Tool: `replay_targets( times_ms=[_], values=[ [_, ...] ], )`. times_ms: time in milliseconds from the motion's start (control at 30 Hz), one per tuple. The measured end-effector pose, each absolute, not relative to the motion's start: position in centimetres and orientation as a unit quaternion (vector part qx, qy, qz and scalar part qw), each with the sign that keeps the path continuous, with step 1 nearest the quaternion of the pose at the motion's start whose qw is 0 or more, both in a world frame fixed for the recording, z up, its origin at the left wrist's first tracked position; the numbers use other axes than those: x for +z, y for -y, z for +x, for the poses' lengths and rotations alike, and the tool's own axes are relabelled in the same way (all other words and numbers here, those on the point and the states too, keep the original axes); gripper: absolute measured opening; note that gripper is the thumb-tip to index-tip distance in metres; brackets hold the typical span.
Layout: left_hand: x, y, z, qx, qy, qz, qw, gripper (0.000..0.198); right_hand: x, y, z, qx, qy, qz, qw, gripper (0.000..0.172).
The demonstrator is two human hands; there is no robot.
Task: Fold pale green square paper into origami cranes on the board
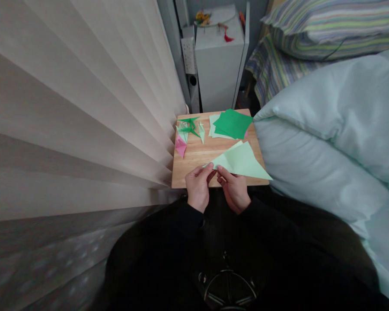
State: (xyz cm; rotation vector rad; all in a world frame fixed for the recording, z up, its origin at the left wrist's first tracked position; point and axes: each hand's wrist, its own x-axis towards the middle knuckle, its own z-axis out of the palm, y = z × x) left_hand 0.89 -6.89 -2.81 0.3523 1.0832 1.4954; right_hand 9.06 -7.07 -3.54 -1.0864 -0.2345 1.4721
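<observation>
A pale green sheet of origami paper (244, 160), folded on the diagonal into a rough triangle, is held over the front of a small wooden table (194, 168). My left hand (199, 185) pinches its left corner between thumb and fingers. Close beside it, my right hand (234, 189) grips the lower edge with thumb and curled fingers. The paper's right corner points out past the table's right edge. Folded paper pieces lie at the back left: green ones (189, 125), a pale green one (201, 131) and a pink one (180, 146).
A stack of square green papers (233, 124) lies at the table's back right. Pleated curtain (116, 86) hangs close on the left; a light blue quilt (327, 129) borders the right. Behind the table stand a white cabinet (218, 73) and a power strip (188, 56).
</observation>
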Motion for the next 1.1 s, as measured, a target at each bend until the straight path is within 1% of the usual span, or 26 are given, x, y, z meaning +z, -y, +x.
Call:
replay_targets(
  times_ms=[233, 367, 633, 800, 900, 1100],
  values=[
    [-3.0, 7.1, 1.1, 0.646, -0.467, 0.109, 0.593, 0.035, -4.9, 7.3, 8.3, 0.589, 0.140, -0.484, 0.632, 0.032],
    [-3.0, 7.1, 1.1, 0.652, -0.470, 0.110, 0.584, 0.040, -5.1, 7.2, 8.2, 0.594, 0.145, -0.480, 0.630, 0.032],
    [-3.7, 7.0, 1.2, 0.675, -0.472, 0.157, 0.545, 0.043, -4.0, 7.1, 8.1, 0.626, 0.152, -0.447, 0.621, 0.032],
    [-3.6, 7.1, 1.2, 0.671, -0.467, 0.181, 0.547, 0.039, -3.6, 7.2, 7.8, 0.632, 0.162, -0.430, 0.624, 0.029],
    [-3.6, 7.1, 1.3, 0.674, -0.469, 0.176, 0.544, 0.042, -3.8, 7.2, 7.7, 0.628, 0.162, -0.431, 0.628, 0.028],
    [-3.2, 7.1, 1.5, 0.663, -0.437, 0.149, 0.590, 0.035, -4.0, 6.9, 8.0, 0.634, 0.121, -0.421, 0.637, 0.032]
  ],
)
